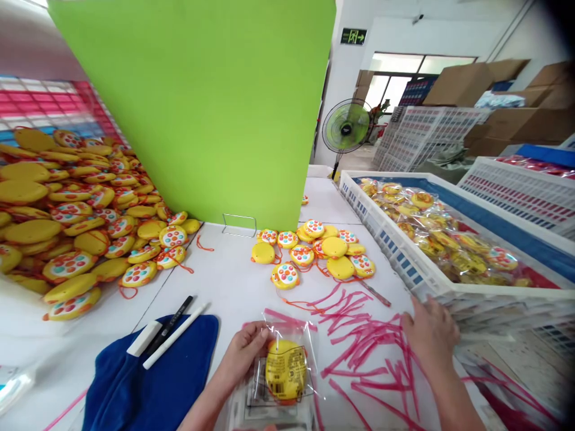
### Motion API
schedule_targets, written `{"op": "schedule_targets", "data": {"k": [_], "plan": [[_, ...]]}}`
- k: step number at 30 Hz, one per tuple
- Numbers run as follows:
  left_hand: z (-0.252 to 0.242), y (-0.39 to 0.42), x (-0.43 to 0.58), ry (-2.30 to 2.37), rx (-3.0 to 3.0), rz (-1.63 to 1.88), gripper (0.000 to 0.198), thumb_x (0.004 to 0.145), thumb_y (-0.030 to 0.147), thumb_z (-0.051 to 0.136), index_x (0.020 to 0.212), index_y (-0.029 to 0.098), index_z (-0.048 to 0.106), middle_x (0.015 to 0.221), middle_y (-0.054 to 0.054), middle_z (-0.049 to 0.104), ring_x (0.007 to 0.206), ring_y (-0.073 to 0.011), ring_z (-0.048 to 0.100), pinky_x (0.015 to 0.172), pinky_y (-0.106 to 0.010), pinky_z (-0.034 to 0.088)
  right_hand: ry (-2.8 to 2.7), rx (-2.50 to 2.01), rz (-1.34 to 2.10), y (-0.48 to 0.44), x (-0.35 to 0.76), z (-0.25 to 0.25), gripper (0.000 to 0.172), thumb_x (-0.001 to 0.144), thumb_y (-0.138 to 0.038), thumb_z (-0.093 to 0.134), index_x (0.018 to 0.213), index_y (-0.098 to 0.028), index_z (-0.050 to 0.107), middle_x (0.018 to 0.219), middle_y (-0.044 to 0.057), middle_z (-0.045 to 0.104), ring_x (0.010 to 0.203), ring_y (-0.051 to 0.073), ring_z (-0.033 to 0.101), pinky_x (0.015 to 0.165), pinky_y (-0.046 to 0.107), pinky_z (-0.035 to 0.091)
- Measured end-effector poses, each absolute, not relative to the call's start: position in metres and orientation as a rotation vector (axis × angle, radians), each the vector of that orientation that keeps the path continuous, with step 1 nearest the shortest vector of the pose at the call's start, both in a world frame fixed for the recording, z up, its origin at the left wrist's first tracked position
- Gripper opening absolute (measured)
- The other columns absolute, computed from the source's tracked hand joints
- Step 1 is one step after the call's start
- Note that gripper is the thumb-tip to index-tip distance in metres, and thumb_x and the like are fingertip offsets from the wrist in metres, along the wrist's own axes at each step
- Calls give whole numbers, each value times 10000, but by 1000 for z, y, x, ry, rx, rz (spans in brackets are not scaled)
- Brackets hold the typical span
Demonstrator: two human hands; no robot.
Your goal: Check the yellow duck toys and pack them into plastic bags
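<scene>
In front of me lies a clear plastic bag [256, 395] with a flat yellow toy [286, 371] inside, its printed back and barcode facing up. My left hand [246, 353] pinches the bag's left edge near its top between thumb and fingers. Pink strips [359, 347] are scattered over the white table to the right of the bag. Beyond them, my right hand [432, 332] rests low by the near corner of a white crate, fingers apart, with nothing visible in it. Several loose yellow toys [335, 246] with orange cords lie farther back.
A big heap of yellow toys [72, 227] fills the left. A green panel [202, 108] stands upright behind the table. Bagged toys lie in the white crate [467, 293]. A blue cloth [179, 359] carries a black marker [173, 323] and a white pen [175, 336].
</scene>
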State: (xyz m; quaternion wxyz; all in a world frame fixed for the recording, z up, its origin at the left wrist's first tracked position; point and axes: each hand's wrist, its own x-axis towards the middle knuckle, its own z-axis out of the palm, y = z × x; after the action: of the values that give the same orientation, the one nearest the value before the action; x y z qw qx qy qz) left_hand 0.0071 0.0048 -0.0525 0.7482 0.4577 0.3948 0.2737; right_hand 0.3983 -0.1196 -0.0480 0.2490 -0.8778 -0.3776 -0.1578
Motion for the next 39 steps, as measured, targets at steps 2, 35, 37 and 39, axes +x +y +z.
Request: {"op": "schedule_targets", "data": {"k": [2, 35, 37, 39], "plan": [[-54, 5, 7, 871, 1023, 605, 461, 700, 509, 743, 972, 148, 653, 755, -16, 680, 669, -153, 608, 655, -265, 481, -939, -2210, -594, -113, 393, -33, 442, 747, -222, 477, 1140, -105, 642, 1270, 217, 535, 1205, 391, 454, 984, 573, 339], [-57, 8, -4, 744, 871, 631, 135, 710, 241, 585, 608, 152, 579, 634, -2, 575, 648, -133, 534, 642, -245, 430, -881, -1464, 1315, -56, 246, -50, 133, 776, -306, 541, 787, -205, 627, 673, -3, 660, 578, 161, 615, 528, 258, 448], [-54, 7, -3, 763, 889, 657, 217, 722, 313, 608, 582, 158, 547, 621, 7, 544, 627, -129, 509, 620, -242, 418, -884, -1477, 1320, -56, 244, -49, 233, 847, -386, 486, 955, -229, 619, 695, -2, 658, 587, 169, 628, 495, 254, 428], [-55, 6, -2, 824, 937, 668, 347, 739, 422, 632, 546, 168, 495, 573, 27, 496, 562, -110, 460, 565, -229, 381, -946, -1488, 1327, -57, 241, -49, 291, 846, -416, 532, 1064, -237, 604, 672, -20, 635, 568, 159, 613, 468, 238, 397]]}}
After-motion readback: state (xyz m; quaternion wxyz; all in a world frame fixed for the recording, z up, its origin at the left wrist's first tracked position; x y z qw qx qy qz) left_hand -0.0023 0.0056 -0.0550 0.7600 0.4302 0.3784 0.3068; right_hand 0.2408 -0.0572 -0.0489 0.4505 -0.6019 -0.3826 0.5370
